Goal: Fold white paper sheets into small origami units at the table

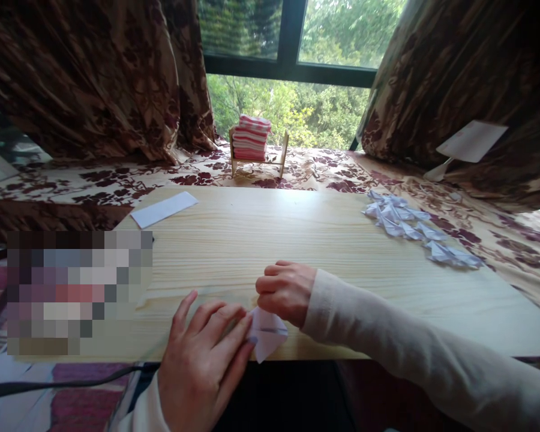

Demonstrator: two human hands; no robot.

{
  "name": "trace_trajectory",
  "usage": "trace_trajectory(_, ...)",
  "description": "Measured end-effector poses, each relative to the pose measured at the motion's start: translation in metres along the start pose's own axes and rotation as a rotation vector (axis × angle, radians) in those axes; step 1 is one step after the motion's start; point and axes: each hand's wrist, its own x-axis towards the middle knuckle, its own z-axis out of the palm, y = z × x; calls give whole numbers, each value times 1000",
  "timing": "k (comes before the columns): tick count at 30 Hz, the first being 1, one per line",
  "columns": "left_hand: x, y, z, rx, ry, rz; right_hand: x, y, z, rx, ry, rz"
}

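Observation:
A small folded white paper [269, 339] lies at the table's near edge, with a crease or slit across its middle. My left hand [207, 345] pinches its left corner between thumb and index finger, the other fingers bent over the table. My right hand [288, 292] is curled at the paper's far edge; its fingertips are turned away, hiding how they grip. Part of the paper's top is covered by that hand.
Several folded white paper pieces [398, 219] lie along the table's right side. A flat white paper strip [164, 210] rests at the far left of the wooden table [270, 234]. Behind, a small wooden rack [282, 157] holds folded red-and-white cloths [251, 139]. A blurred patch covers the left.

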Motion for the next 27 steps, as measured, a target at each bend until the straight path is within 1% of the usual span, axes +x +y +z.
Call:
trace_trajectory(2, 2, 1, 0, 13, -42, 1, 0, 0, -3, 8, -9, -10)
trace_trajectory(4, 1, 3, -2, 19, -58, 1, 0, 0, -6, 25, -26, -16)
trace_trajectory(7, -4, 7, -5, 7, -13, -15, 1, -1, -9, 42, -65, -2)
trace_trajectory(9, -9, 11, -5, 7, -16, -1, 2, -2, -11, 37, -88, 11)
trace_trajectory(11, -14, 15, -3, 48, -74, 52, 2, -2, -12, 33, -85, 7)
trace_trajectory(12, -16, 18, -1, 75, -87, 35, 1, -2, -12, 32, -76, 4)
trace_trajectory(15, -20, 23, 7, 120, -85, -26, 0, -2, -13, 23, -42, 14)
trace_trajectory(18, -23, 25, 11, 143, -82, -5, 0, -3, -12, 34, -44, 26)
trace_trajectory(22, -21, 26, 12, 153, -69, 18, 4, -3, -9, 31, -97, 38)
trace_trajectory(24, -19, 27, 12, 141, -57, 8, 1, -2, -9, 37, -64, 45)
trace_trajectory(26, -18, 28, 13, 126, -42, -3, -10, -3, -7, 65, 23, 87)
trace_trajectory(27, -18, 28, 13, 121, -34, -10, -17, -5, -6, 82, 75, 133)
